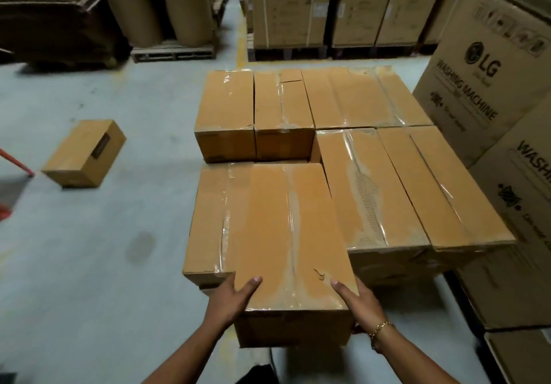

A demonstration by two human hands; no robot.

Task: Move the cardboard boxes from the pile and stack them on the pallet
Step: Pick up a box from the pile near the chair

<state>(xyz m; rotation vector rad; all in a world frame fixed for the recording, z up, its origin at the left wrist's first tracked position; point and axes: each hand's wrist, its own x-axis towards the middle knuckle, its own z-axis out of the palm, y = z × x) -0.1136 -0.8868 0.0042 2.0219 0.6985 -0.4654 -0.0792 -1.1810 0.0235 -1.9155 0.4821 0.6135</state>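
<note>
Two hands (pixel 231 298) (pixel 362 304); one held box (pixel 286 234); one floor box (pixel 85 152).

Two forearms are in view, both bare. The right hand (pixel 360 303) carries a bracelet (pixel 380 328) at the wrist, made of gold-coloured chain links (small, oval). Just below the bracelet, toward the elbow, a darker band (pixel 373 346) shows at the wrist edge; its type cannot be determined. Left of the bracelet, the left hand (pixel 235 300) is bare. Lower left of the bracelet is a dark garment (pixel 256 376).

boxes (pixel 286 228) tan, glossy tape | floor (pixel 89 249) grey | bracelet (pixel 380 327) gold
</note>
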